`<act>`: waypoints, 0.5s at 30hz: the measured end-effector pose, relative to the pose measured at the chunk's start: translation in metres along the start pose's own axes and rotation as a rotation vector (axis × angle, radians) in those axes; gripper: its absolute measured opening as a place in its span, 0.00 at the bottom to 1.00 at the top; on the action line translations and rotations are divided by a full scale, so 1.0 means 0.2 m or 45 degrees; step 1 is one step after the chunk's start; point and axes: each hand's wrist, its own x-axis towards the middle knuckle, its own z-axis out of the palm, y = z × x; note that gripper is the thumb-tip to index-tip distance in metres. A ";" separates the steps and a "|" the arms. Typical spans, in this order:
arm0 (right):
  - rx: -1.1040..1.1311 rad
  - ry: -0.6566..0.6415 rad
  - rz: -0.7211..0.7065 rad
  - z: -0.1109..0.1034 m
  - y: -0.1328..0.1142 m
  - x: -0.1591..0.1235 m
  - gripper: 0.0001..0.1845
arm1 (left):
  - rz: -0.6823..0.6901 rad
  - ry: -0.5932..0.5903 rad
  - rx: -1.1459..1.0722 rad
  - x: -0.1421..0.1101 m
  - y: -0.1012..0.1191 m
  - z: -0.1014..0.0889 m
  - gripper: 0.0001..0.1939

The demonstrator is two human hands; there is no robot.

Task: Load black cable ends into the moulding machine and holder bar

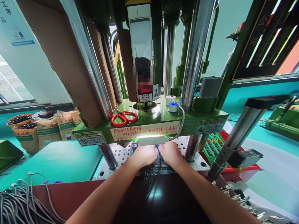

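Note:
Under the green head of an upright press, my left hand [145, 155] and my right hand [172, 154] work close together. Both have curled fingers, closed at the upper ends of several thin black cables [156, 172]. The cables run down between my hands and over the dark front edge. Beneath my hands lies a metal mould [161, 167] on a perforated steel plate [120, 155]. My fingertips and the cable ends are partly hidden. Just above, a white lamp bar [151, 141] shines on my hands.
Red-handled scissors [123, 118] and a blue-and-white spool [173, 107] rest on the press head. Steel columns [108, 157] flank my hands. Grey cables [25, 202] are heaped at lower left. A post with a box [245, 158] and small pale parts [254, 205] stand right.

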 end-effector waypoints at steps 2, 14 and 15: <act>-0.009 -0.005 -0.013 0.00 0.00 0.00 0.17 | -0.011 -0.011 0.007 0.00 0.01 0.00 0.20; -0.075 -0.018 -0.074 0.02 0.01 0.01 0.17 | -0.094 -0.048 0.062 0.03 0.07 -0.05 0.16; -0.084 -0.025 -0.086 0.02 0.01 0.02 0.18 | -0.100 -0.053 0.061 0.03 0.07 -0.05 0.15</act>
